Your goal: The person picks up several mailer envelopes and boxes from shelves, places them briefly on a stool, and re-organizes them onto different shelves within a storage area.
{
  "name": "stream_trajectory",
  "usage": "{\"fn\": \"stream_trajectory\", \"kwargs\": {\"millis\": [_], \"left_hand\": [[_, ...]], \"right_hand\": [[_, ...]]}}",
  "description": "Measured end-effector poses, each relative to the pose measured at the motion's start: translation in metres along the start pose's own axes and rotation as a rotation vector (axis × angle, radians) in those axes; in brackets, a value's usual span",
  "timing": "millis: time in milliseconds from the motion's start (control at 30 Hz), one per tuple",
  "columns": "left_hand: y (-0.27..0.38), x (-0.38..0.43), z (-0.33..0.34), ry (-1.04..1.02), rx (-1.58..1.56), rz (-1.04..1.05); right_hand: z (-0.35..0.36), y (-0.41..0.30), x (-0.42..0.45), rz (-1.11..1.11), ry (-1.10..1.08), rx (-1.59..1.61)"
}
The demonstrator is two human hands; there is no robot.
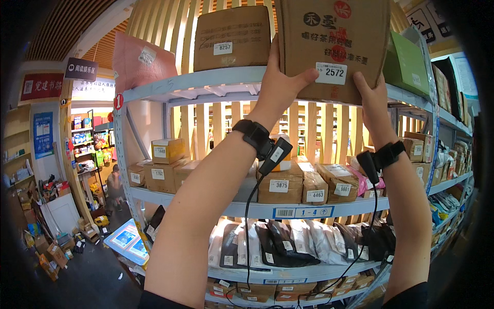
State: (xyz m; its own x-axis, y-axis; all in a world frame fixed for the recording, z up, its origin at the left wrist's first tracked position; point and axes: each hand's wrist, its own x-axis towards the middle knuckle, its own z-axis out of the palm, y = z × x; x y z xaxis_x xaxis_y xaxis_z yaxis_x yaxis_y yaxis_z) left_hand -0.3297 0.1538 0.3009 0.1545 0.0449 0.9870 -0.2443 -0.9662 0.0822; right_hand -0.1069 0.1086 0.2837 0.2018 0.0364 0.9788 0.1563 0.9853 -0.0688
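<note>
Both arms reach up to a large brown cardboard box (335,42) with printing and a white label, at the top shelf of a metal rack. My left hand (283,81) grips its lower left side, thumb on the front face. At the lower right corner, my right hand (371,90) holds it, thumb on the front too. Whether the box's bottom touches the shelf cannot be told. Left of it on the top shelf (216,79) stand another cardboard box (232,38) and a pink padded parcel (142,61); a green box (407,63) is on the right.
Small cardboard boxes (279,185) line the shelf below, with black and white bagged parcels (285,245) under them. Cables (247,231) hang from the devices strapped to both wrists. More parcels (56,251) lie on the floor at left, where a person (115,185) is low down in the background.
</note>
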Motion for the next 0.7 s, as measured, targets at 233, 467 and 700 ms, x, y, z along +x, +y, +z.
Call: {"fn": "stream_trajectory", "kwargs": {"millis": [233,467,700], "left_hand": [[0.043,-0.037,-0.002,0.015,0.01,0.021],[0.11,-0.029,-0.013,0.096,0.165,0.041],[0.155,-0.028,-0.063,0.107,0.175,0.232]], "right_hand": [[0.007,-0.034,-0.039,-0.106,0.037,-0.096],[0.017,-0.101,-0.027,-0.252,0.042,-0.221],[0.077,-0.128,-0.023,-0.234,-0.041,-0.006]]}}
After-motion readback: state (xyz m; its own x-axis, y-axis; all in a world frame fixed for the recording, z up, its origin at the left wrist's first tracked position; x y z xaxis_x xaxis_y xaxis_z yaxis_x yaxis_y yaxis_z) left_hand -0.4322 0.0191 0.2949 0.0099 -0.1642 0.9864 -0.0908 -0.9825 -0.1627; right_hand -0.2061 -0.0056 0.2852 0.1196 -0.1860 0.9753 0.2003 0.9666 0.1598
